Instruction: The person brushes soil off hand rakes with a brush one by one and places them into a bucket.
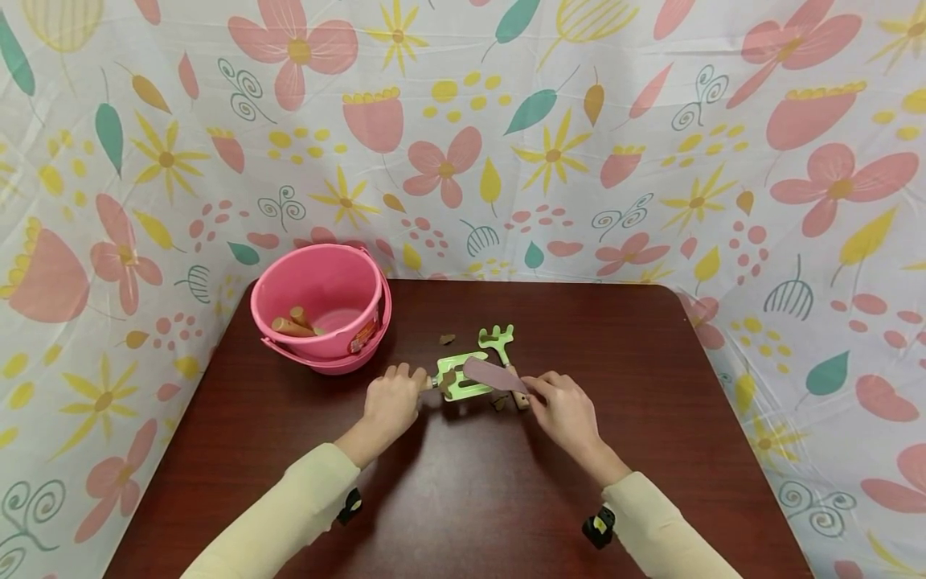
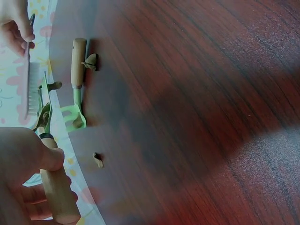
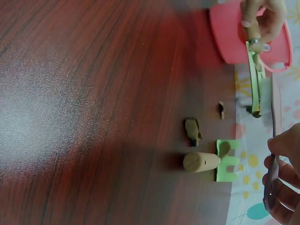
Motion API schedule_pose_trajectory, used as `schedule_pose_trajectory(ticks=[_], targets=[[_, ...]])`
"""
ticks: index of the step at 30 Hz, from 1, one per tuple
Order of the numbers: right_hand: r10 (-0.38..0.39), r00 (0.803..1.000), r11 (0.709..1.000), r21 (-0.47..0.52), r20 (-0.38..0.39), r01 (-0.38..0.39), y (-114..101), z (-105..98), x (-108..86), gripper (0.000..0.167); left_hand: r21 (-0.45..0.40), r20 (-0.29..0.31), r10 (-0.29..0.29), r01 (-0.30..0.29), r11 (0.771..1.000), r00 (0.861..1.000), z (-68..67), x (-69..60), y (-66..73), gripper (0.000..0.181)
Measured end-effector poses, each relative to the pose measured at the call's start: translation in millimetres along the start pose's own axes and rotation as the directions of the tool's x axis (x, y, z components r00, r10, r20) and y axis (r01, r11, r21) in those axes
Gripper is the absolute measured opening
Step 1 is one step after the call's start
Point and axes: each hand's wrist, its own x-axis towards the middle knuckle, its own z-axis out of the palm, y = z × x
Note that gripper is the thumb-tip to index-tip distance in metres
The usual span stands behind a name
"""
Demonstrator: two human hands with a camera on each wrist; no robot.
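Observation:
The left hand (image 1: 394, 402) grips the wooden handle (image 2: 60, 194) of a green slotted garden tool (image 1: 450, 388), held above the table with brown leaf bits on it. The right hand (image 1: 564, 408) pinches a mauve brush (image 1: 495, 375) by its handle; its pale bristles (image 3: 266, 101) face the green tool in the right wrist view. Beneath them a small green rake (image 1: 496, 338) with a wooden handle (image 2: 78, 61) lies on the table. Dry leaf pieces lie around it: one beside its handle (image 3: 192, 130), another farther left (image 1: 447, 339).
A pink bucket (image 1: 325, 354) stands at the table's back left, with wooden handles (image 1: 291, 327) inside. Patterned cloth (image 1: 463, 201) hangs behind the dark wooden table (image 1: 463, 498). Dark wrist devices (image 1: 599, 527) show near both sleeves.

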Motion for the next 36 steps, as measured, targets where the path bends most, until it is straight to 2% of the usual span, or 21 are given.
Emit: schedule_pose_trajectory(ticks=[13,24,29,36], targets=[[0.037,0.999,0.999,-0.040,0.020,-0.036,14,-4,-5.7,0.027,0.004,0.003,0.002,-0.002,1.000,1.000,-0.7,-1.3,-3.9,0.031],[0.035,0.999,0.998,-0.054,-0.016,-0.035,28,-7,-6.9,0.028,0.010,-0.046,0.008,-0.007,1.000,0.999,1.9,-2.3,-7.5,0.028],[0.034,0.999,0.998,-0.042,-0.026,-0.035,25,-9,-4.8,0.028,0.002,-0.029,0.003,-0.003,1.000,1.000,2.3,-2.7,-7.5,0.030],[0.022,1.000,1.000,-0.019,-0.006,-0.022,9,-7,-0.6,0.027,-0.002,-0.006,0.010,-0.010,1.000,1.000,2.7,-0.6,-4.2,0.033]])
